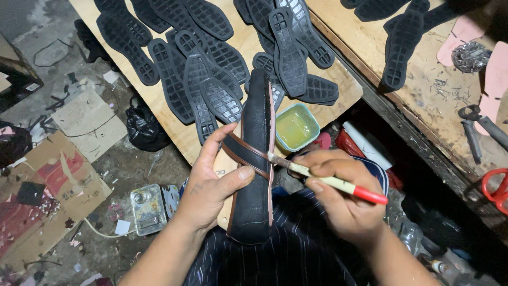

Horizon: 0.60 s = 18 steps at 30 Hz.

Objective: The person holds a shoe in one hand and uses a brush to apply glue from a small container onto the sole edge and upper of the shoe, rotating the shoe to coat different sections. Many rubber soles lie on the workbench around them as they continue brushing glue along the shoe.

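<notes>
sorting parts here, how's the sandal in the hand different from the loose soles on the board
The sandal, held in the left hand, is assembled, with a brown-edged strap across it; the loose soles are bare. The sandal's upturned black face looks flat and rough; the soles show moulded grid tread. A brush in the right hand touches the sandal's edge; the soles lie untouched in a pile. Both are dark and foot-shaped.
</notes>
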### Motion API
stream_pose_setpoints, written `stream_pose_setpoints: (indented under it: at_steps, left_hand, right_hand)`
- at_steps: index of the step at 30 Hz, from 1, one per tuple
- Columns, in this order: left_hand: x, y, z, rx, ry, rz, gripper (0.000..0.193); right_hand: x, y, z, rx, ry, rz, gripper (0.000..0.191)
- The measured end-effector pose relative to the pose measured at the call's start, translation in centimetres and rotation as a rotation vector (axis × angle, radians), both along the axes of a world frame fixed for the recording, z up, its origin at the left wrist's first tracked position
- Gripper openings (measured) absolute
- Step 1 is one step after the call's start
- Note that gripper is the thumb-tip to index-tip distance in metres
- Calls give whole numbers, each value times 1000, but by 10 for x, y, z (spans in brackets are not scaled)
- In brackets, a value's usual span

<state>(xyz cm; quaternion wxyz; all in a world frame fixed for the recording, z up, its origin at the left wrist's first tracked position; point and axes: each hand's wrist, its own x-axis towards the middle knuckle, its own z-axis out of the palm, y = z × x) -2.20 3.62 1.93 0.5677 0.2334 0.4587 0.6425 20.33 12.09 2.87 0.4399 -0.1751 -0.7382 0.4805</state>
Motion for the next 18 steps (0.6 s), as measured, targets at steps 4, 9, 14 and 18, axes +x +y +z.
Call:
stream_pose_setpoints:
  at_steps: [4,9,14,18]
  left_hand:
    - [3,0,-3,-14,-212,-19,80]
    - [4,-1,-4,3,-213,-33,79]
    - [6,-1,-4,25,-248,-51,78]
    - [7,-2,-6,2,-276,-47,77]
  right_hand:
    - [1,-3,4,111,-68,-16,23]
    - [-3,0,8,196,-72,-60,24]
    - [-9,-1,17,263,-109,-70,27]
    - [-8,0,22,357,-186,-31,31]
